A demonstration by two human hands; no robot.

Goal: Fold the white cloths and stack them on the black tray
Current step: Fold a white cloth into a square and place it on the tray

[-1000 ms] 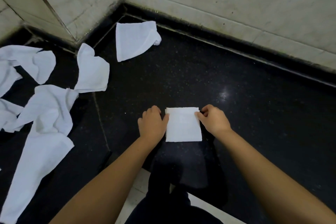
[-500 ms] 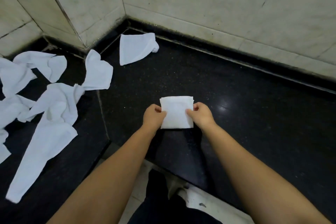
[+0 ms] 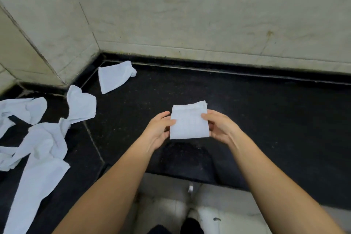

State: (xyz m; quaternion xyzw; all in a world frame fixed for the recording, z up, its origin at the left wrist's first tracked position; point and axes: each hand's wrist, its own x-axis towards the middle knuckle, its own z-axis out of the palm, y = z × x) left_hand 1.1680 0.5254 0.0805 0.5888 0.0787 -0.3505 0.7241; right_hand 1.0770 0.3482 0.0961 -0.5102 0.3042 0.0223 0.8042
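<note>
Folded white cloth (image 3: pixel 189 122): held above the black worktop (image 3: pixel 266 119), pinched at its left edge by the left hand (image 3: pixel 158 131) and at its right edge by the right hand (image 3: pixel 221 127). Unfolded cloths (image 3: pixel 43 138) are heaped at 9 o'clock; one cloth (image 3: pixel 114 77) lies at 11 o'clock.

Bare forearms (image 3: pixel 117 180) — sleeveless (to frame edge), dark shoe (image 3: pixel 191 226)

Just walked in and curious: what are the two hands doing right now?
Left hand: holds the left edge of the folded cloth, thumb on top.
Right hand: holds the cloth's right edge, thumb on top.
</note>
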